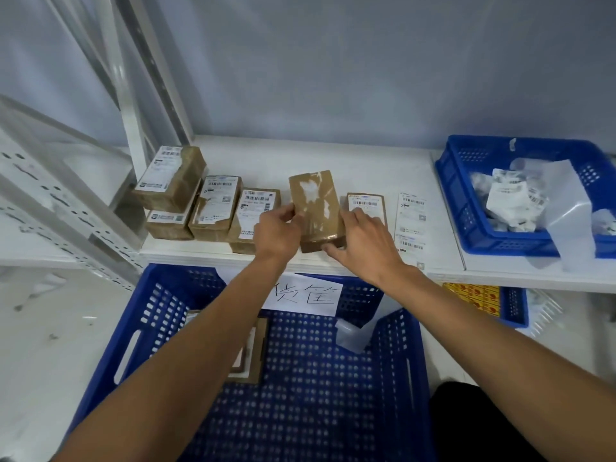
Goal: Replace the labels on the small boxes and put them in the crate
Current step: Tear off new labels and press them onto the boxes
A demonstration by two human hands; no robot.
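Note:
A small brown taped box (315, 208) with its label torn off, only white scraps left, stands tilted on the white shelf (333, 155). My left hand (278, 230) grips its left edge and my right hand (361, 236) grips its right side and lower corner. Several labelled brown boxes (213, 203) sit to the left, and one more (366, 203) lies behind my right hand. A strip of fresh labels (410, 221) lies to the right. The big blue crate (300, 378) sits below the shelf, with a box (250, 351) in it partly hidden by my left arm.
A smaller blue crate (466, 181) at the right of the shelf holds peeled labels and backing paper. A paper sign (303, 295) hangs on the big crate's far rim. White metal rack uprights (133, 105) stand at the left. Yellow packs (473, 296) lie below right.

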